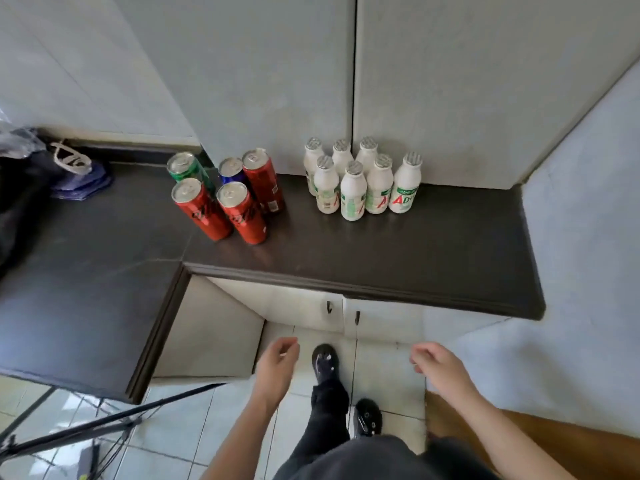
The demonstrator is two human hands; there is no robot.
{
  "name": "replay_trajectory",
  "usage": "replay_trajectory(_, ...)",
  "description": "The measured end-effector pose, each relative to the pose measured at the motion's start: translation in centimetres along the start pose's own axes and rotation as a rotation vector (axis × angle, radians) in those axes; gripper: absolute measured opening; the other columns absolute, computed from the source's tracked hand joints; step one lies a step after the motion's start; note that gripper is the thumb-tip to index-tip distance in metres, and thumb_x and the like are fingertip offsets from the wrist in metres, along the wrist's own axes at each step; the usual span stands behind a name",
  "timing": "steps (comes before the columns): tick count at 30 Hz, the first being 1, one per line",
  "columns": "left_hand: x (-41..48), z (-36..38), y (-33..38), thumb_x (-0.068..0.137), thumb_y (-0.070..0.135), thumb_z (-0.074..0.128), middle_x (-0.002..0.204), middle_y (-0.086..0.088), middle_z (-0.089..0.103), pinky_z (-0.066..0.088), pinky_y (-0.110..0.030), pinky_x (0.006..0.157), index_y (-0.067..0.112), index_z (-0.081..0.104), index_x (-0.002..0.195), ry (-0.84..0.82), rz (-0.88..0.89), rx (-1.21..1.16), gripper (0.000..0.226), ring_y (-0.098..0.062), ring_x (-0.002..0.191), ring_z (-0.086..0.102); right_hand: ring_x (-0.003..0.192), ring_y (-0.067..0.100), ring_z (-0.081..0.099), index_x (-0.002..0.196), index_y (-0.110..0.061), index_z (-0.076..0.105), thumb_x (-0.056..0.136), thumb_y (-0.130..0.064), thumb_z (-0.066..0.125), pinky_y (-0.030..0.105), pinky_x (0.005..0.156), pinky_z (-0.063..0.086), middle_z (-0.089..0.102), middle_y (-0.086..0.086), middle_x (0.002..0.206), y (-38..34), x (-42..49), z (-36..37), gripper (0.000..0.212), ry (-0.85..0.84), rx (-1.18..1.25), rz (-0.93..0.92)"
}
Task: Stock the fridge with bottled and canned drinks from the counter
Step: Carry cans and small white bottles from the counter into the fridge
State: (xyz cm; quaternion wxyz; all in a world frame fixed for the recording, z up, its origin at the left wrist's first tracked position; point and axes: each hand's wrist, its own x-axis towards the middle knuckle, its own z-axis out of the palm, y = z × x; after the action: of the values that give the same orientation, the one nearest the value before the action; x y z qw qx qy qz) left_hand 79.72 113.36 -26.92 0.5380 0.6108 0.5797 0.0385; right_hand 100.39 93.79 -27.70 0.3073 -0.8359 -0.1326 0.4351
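Note:
On the dark counter [415, 258] stand several tall cans: red cans [242, 216], one green can [185, 169] and one blue can [232, 169], grouped left of centre. To their right several white milk-drink bottles [353, 192] with foil caps cluster against the wall cabinet. My left hand [277, 363] and my right hand [438, 367] hang below the counter's front edge, over the floor, both empty with loosely curled fingers. No fridge is in view.
White cabinet doors [353, 81] rise behind the drinks. Plastic bags [74, 171] lie on the counter at the far left. Lower cupboard doors with dark handles [328, 306] sit under the counter. A tripod leg [114, 419] crosses the tiled floor at the lower left.

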Motion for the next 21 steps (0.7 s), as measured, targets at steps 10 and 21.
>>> replay_trajectory(10, 9.4, -5.6, 11.8, 0.093, 0.03, 0.054, 0.127, 0.002, 0.051, 0.041, -0.031, 0.096, 0.018, 0.047, 0.127, 0.466, 0.24, -0.297, 0.037, -0.014, 0.114, 0.052, 0.091, 0.006, 0.062, 0.089, -0.039, 0.058, 0.094, -0.024, 0.053, 0.023, 0.076, 0.048, 0.066, -0.009, 0.094, -12.3, 4.8, -0.4, 0.016, 0.085, 0.045, -0.169)
replay_trajectory(21, 13.5, -8.3, 16.0, 0.08, 0.035, 0.073, 0.137, 0.012, 0.038, 0.037, -0.026, 0.102, 0.027, 0.031, 0.138, 0.429, 0.425, -0.184, 0.073, -0.004, 0.124, 0.04, 0.09, 0.0, 0.059, 0.104, -0.02, 0.064, 0.09, -0.014, 0.059, 0.013, 0.077, 0.045, 0.065, -0.012, 0.097, -27.3, 7.6, 1.4, 0.016, 0.39, -0.19, -0.65)
